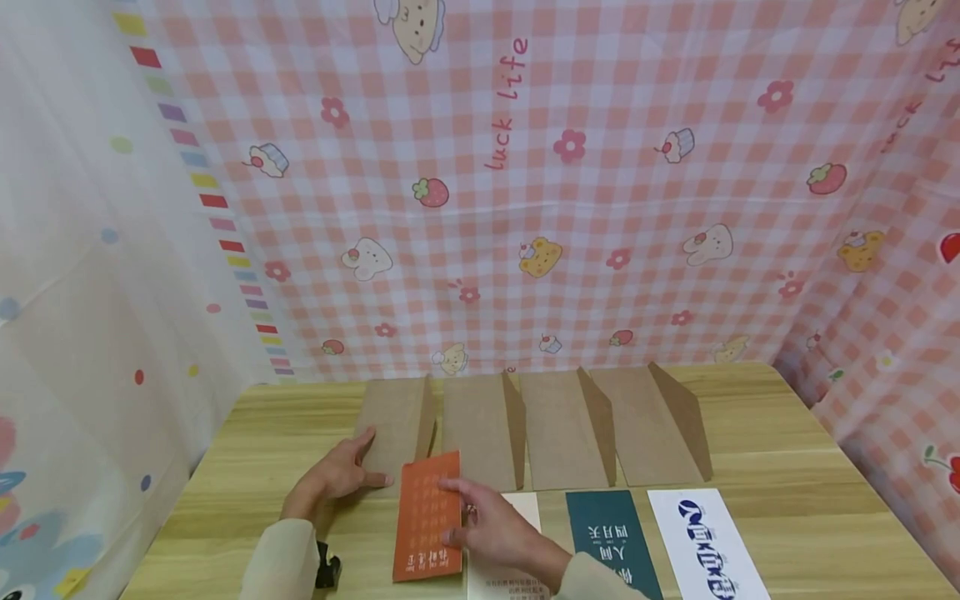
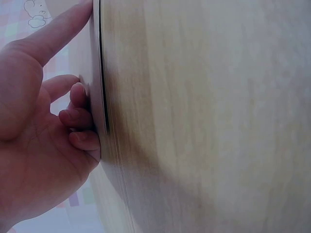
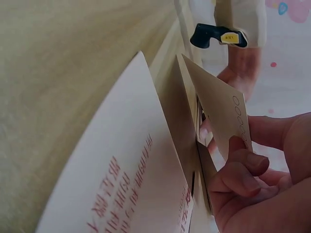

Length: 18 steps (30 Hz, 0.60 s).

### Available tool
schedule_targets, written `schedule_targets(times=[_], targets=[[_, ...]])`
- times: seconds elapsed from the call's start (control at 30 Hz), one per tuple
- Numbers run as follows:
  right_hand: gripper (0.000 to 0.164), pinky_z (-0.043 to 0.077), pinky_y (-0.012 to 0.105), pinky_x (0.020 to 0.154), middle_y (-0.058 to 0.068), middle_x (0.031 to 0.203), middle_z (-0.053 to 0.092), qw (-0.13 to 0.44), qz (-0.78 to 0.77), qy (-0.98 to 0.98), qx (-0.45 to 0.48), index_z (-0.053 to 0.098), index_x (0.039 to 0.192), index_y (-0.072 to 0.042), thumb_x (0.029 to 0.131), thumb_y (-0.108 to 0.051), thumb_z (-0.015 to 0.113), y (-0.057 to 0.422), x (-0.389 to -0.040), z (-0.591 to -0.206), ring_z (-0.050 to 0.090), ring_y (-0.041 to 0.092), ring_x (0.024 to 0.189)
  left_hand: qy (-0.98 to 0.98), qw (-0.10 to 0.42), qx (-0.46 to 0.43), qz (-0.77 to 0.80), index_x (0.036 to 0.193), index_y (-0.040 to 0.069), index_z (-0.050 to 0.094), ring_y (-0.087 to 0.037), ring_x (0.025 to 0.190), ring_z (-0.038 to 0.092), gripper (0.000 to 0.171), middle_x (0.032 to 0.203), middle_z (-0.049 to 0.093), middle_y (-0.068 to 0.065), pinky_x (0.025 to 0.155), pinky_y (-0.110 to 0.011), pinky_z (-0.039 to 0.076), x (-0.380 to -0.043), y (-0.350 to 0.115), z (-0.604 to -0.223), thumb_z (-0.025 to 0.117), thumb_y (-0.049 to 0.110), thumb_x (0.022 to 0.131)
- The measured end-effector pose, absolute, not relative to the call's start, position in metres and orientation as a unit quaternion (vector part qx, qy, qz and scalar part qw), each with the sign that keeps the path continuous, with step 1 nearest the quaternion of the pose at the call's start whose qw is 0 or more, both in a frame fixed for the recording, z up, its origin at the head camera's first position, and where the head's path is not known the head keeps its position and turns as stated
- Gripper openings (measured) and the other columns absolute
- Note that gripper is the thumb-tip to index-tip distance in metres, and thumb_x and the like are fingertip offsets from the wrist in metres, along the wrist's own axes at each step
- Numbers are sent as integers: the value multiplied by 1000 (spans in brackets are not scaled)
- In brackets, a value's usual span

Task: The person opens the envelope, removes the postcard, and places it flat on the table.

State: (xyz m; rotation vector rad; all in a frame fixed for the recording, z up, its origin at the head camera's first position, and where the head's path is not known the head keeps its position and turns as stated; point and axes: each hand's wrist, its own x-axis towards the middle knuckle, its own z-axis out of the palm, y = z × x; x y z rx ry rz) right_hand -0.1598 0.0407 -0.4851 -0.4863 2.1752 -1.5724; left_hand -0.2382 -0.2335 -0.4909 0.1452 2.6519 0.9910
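My right hand (image 1: 498, 527) pinches an orange card (image 1: 425, 517) with lettering along its near end, raised over the table. The right wrist view shows the card's pale back (image 3: 216, 99), with small printed circles along one edge, between thumb and fingers. My left hand (image 1: 335, 473) rests on the leftmost brown paper envelope (image 1: 393, 421), thumb and index finger spread at its near left corner. The envelope's flap stands up along its right side. In the left wrist view, the left hand's other fingers (image 2: 77, 116) bend loosely against the envelope's surface.
Three more brown envelopes (image 1: 566, 433) lie in a row to the right, flaps raised. Nearer me are a cream card (image 1: 525, 505) partly under my right hand, a dark green card (image 1: 588, 517) and a white card (image 1: 671, 508) with blue lettering. A patterned cloth (image 1: 510, 208) hangs behind the wooden table (image 1: 810, 517).
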Motion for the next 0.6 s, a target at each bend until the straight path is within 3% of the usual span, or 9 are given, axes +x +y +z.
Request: schedule_targets(times=[0.2, 0.33, 0.5, 0.6], targets=[[63, 39, 58, 106, -3, 127, 61, 241, -553, 783, -151, 54, 140, -24, 84, -5, 77, 40, -155, -486, 55, 16, 109, 924, 154, 49, 346, 153, -8, 20, -48, 137, 37, 102, 154, 24, -36, 112, -59, 31, -238, -233, -492, 84, 23, 80], [63, 37, 61, 107, -2, 127, 61, 259, -553, 779, -141, 54, 139, -24, 84, -5, 77, 39, -151, -487, 54, 18, 109, 924, 158, 37, 346, 154, -5, 20, -48, 136, 39, 102, 152, 26, -38, 112, -60, 31, -238, -233, -491, 84, 25, 80], [62, 40, 56, 105, -1, 129, 60, 257, -544, 786, -146, 56, 138, -20, 82, -4, 78, 38, -147, -489, 53, 17, 104, 924, 155, 37, 348, 154, -5, 20, -48, 135, 40, 103, 152, 26, -38, 111, -59, 32, -238, -233, -491, 84, 26, 80], [61, 48, 44, 95, -2, 124, 60, 255, -538, 789, -149, 56, 137, -17, 82, -3, 78, 37, -146, -490, 53, 16, 97, 925, 153, 40, 346, 154, -5, 20, -48, 135, 40, 103, 152, 26, -38, 111, -59, 33, -237, -233, -491, 84, 26, 79]])
